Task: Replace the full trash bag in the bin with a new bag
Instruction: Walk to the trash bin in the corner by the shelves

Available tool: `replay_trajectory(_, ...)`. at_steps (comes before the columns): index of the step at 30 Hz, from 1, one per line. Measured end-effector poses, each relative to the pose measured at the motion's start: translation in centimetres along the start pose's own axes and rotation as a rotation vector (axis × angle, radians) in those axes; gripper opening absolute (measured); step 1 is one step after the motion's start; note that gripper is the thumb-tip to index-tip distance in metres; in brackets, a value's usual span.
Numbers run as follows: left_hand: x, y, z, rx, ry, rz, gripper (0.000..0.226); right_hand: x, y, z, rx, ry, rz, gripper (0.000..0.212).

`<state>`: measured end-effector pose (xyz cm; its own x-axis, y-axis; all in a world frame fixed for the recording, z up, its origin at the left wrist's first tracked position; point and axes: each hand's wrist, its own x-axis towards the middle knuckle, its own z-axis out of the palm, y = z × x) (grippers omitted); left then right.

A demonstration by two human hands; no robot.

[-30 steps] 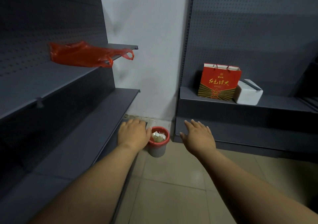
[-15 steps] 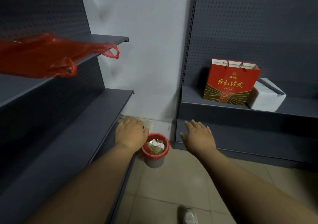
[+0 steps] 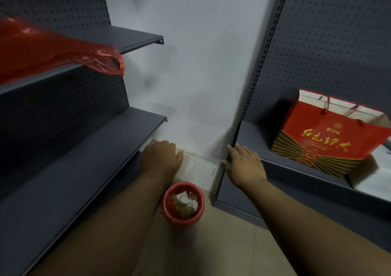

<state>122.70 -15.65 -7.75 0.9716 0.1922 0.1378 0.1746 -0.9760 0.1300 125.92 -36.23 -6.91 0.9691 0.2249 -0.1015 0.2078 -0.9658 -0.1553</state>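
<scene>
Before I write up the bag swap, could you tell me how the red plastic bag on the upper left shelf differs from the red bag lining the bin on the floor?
The red plastic bag lies flat and loose on the upper left shelf; the bin liner is stretched open round the bin on the floor. The shelf bag looks empty; the liner holds crumpled trash. Neither hand touches either. Both are thin red plastic.

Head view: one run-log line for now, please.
hands: left, right open, empty | bin: full, red liner in | spare bag: on shelf
</scene>
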Motion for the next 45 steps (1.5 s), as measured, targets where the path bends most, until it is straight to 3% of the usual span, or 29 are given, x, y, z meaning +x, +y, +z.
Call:
replay_trajectory(19,11.0,-6.2,12.7,0.035,-0.186,-0.116,0.049,15.2,-1.1,11.8,0.087,-0.12,-0.063,0.054)
replay_trajectory(34,8.4,-12.8,41.7,-0.025,-0.322,-0.449,0.057,23.1,3.2,37.6,0.199,-0.165,-0.074,0.051)
replay_trajectory(40,5.9,-14.8,53.0,-0.085,-0.253,-0.565,0.059,26.6,5.1,47.5,0.238,-0.122,-0.123,0.052)
replay_trajectory(43,5.2,-15.1,57.6,-0.173,-0.263,-0.625,0.078,28.3,5.9,51.3,0.246,-0.057,-0.142,0.051)
replay_trajectory(45,4.9,-15.7,60.3,-0.193,-0.195,-0.626,0.077,29.3,6.6,53.4,0.258,-0.012,-0.159,0.051)
